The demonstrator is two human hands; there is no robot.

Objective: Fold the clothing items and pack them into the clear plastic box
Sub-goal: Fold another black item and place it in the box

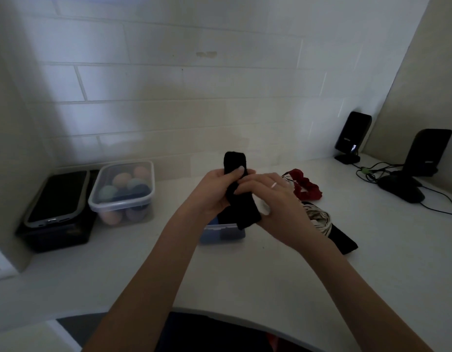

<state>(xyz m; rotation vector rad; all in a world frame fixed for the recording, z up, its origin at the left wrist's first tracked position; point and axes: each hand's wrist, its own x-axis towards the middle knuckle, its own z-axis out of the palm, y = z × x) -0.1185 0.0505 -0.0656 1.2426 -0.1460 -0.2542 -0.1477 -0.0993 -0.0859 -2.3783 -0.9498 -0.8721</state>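
Head view: we see both hands raised over the box [221,231].
Sock [239,189]: black, long axis near upright, top end toward the wall, lower end tilted right over the box.
Left hand [214,189]: we see it gripping the sock.
Right hand [268,194]: its fingers curl on the sock.
Pile [319,217]: garments lie right of the box.

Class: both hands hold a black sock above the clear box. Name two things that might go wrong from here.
1. The black sock is gripped only near its top by the left hand and right hand; its hanging end may unfold.
2. The clear box already holds cloth, so the sock may not fit flat.
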